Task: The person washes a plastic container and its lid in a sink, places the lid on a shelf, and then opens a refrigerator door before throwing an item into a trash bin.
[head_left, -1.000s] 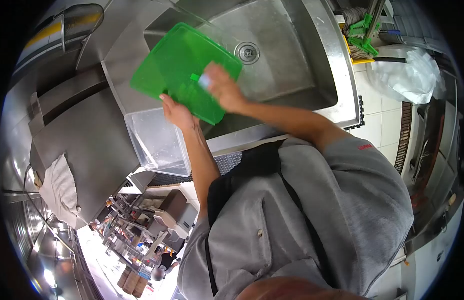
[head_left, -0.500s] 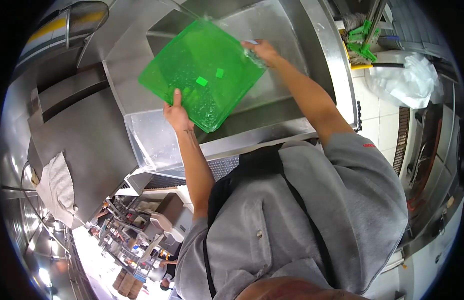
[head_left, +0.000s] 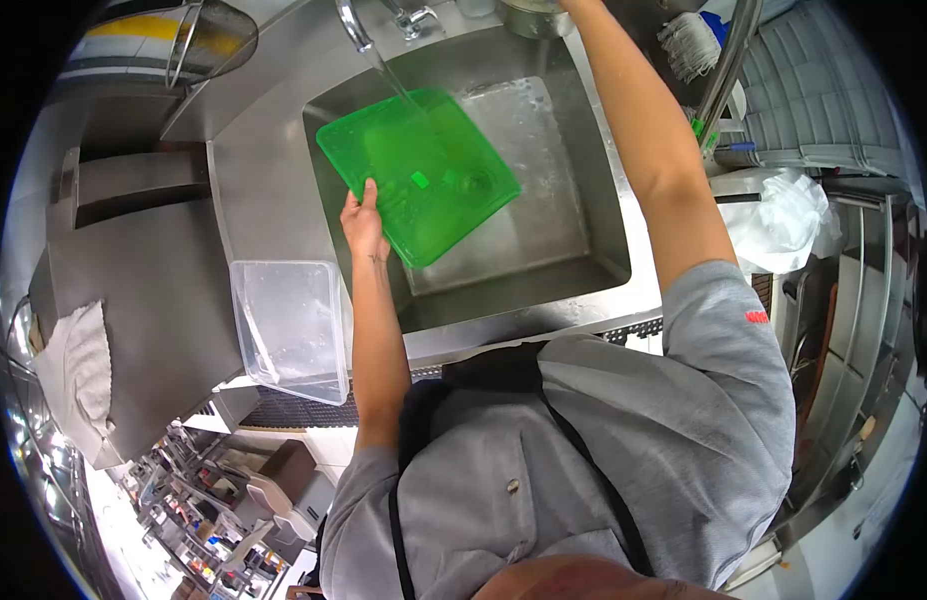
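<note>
A green square plastic lid is tilted over the sink basin, with water from the faucet running onto its upper part. My left hand grips the lid's lower left edge, thumb on top. My right hand is at the top edge of the view, beside a metal pot; its fingers are mostly cut off, so what it holds is hidden. A clear plastic container lies on the counter left of my left forearm.
A white cloth hangs over the steel surface at the left. A mop head and a plastic bag are at the right. Shelving with equipment shows at the lower left.
My right hand has let go of the lid and moved up to the pot. My left hand still holds the lid, now lower in the sink. The view has shifted.
</note>
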A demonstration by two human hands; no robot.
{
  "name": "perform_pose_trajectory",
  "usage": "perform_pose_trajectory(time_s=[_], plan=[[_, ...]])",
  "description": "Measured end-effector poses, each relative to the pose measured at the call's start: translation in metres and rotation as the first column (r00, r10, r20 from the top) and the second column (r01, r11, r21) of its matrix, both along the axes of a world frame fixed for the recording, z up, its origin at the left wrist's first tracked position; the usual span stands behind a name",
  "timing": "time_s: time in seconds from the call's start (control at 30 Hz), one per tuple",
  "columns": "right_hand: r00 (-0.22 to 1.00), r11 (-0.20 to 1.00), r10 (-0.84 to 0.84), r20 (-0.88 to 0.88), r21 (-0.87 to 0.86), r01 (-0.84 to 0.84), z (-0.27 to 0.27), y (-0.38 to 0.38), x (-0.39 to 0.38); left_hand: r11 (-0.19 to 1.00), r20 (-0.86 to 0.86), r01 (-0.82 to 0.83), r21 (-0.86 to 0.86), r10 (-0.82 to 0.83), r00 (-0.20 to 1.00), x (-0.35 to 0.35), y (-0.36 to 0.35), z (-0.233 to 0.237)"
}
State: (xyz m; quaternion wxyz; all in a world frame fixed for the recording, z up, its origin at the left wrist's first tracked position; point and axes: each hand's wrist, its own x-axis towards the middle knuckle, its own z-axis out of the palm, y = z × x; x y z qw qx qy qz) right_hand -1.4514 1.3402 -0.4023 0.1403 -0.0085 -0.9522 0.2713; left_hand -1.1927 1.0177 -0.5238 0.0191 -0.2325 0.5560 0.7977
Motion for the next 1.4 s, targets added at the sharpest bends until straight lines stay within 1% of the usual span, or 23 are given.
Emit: perform_pose_trajectory(time_s=[0.03, 0.13, 0.17, 0.2, 0.23, 0.27, 0.3, 0.33, 0.37, 0.43, 0.57, 0.63, 0.77, 0.83, 0.97, 1.03, 1.07, 1.1, 1.17, 1.2, 1.23, 1.27, 1.4], plan=[[1.000, 1.000, 0.009, -0.004, 0.006, -0.009, -0.002, -0.006, 0.004, 1.000, -0.004, -0.009, 0.006, 0.009, 1.000, 0.002, -0.001, -0.007], [0.819, 0.992, 0.123, -0.561, 0.034, -0.125, -0.033, -0.046, 0.040, 0.970, 0.044, -0.094, 0.224, 0.086, 0.995, 0.011, 0.001, -0.015], [0.976, 0.980, 0.162, -0.149, -0.095, -0.177, -0.034, -0.064, 0.065, 0.966, 0.085, -0.101, 0.239, 0.083, 0.993, 0.014, -0.001, -0.021], [0.935, 0.928, 0.259, -0.243, -0.208, -0.311, -0.058, -0.082, 0.076, 0.962, 0.128, -0.107, 0.251, 0.077, 0.989, 0.019, -0.002, -0.027], [0.921, 0.826, 0.390, 0.011, -0.446, -0.344, -0.073, -0.100, 0.085, 0.961, 0.138, -0.117, 0.251, 0.084, 0.987, 0.023, -0.002, -0.034], [0.834, 0.493, 0.548, 0.063, -0.830, -0.261, -0.100, -0.119, 0.085, 0.953, 0.143, -0.121, 0.278, 0.083, 0.986, 0.023, -0.003, -0.042], [0.799, 0.329, 0.588, 0.129, -0.940, -0.090, -0.107, -0.134, 0.090, 0.945, 0.146, -0.121, 0.305, 0.079, 0.986, 0.022, -0.004, -0.046], [0.752, 0.155, 0.635, 0.178, -0.983, 0.101, -0.113, -0.147, 0.095, 0.945, 0.148, -0.121, 0.303, 0.078, 0.986, 0.022, -0.004, -0.046], [0.751, 0.153, 0.636, 0.177, -0.983, 0.102, -0.119, -0.158, 0.096, 0.947, 0.135, -0.121, 0.296, 0.083, 0.987, 0.022, -0.003, -0.046], [0.709, 0.001, 0.674, 0.206, -0.961, 0.278, -0.131, -0.176, 0.097, 0.949, 0.125, -0.131, 0.288, 0.098, 0.987, 0.024, -0.002, -0.041], [0.703, -0.069, 0.691, 0.169, -0.952, 0.297, -0.143, -0.182, 0.094, 0.927, 0.109, -0.143, 0.346, 0.111, 0.988, 0.021, -0.004, -0.034], [0.774, -0.113, 0.618, 0.141, -0.958, 0.265, -0.144, -0.185, 0.089, 0.918, 0.112, -0.159, 0.364, 0.127, 0.986, 0.022, -0.005, -0.032], [0.837, -0.033, 0.537, 0.107, -0.989, 0.147, -0.130, -0.184, 0.088, 0.905, 0.059, -0.126, 0.406, 0.112, 0.992, 0.021, 0.000, -0.032], [0.694, 0.124, 0.694, 0.190, -0.982, 0.145, -0.127, -0.170, 0.088, 0.903, 0.038, -0.106, 0.417, 0.099, 0.994, 0.021, 0.000, -0.035], [0.711, 0.242, 0.689, 0.140, -0.969, -0.044, -0.132, -0.161, 0.097, 0.909, 0.064, -0.113, 0.401, 0.096, 0.993, 0.022, 0.001, -0.036], [0.896, 0.720, 0.423, 0.135, -0.650, -0.242, -0.146, -0.133, 0.103, 0.909, 0.061, -0.120, 0.398, 0.105, 0.993, 0.021, 0.001, -0.037], [0.943, 0.915, 0.299, 0.143, -0.324, -0.241, -0.155, -0.116, 0.108, 0.889, 0.047, -0.104, 0.446, 0.093, 0.995, 0.022, -0.001, -0.039], [0.979, 0.982, 0.179, 0.098, 0.045, -0.185, -0.164, -0.098, 0.114, 0.865, 0.032, -0.089, 0.493, 0.085, 0.996, 0.022, -0.003, -0.042], [0.993, 0.946, 0.016, 0.118, 0.319, -0.054, -0.166, -0.075, 0.140, 0.860, 0.071, -0.104, 0.500, 0.079, 0.994, 0.024, -0.006, -0.052], [0.993, 0.944, 0.022, 0.120, 0.323, -0.060, -0.175, -0.062, 0.141, 0.857, 0.110, -0.106, 0.504, 0.058, 0.992, 0.024, -0.005, -0.058], [0.949, 0.998, 0.064, 0.309, -0.010, -0.064, -0.182, -0.050, 0.141, 0.856, 0.110, -0.109, 0.505, 0.061, 0.992, 0.024, -0.003, -0.060], [0.872, 0.941, 0.162, 0.462, -0.337, 0.003, -0.189, -0.041, 0.139, 0.877, 0.181, -0.112, 0.467, 0.029, 0.983, 0.024, 0.000, -0.062], [0.869, 0.919, 0.172, 0.464, -0.393, 0.028, -0.152, -0.027, 0.154, 0.965, 0.260, 0.009, 0.262, -0.080, 0.962, 0.018, 0.008, -0.109]])
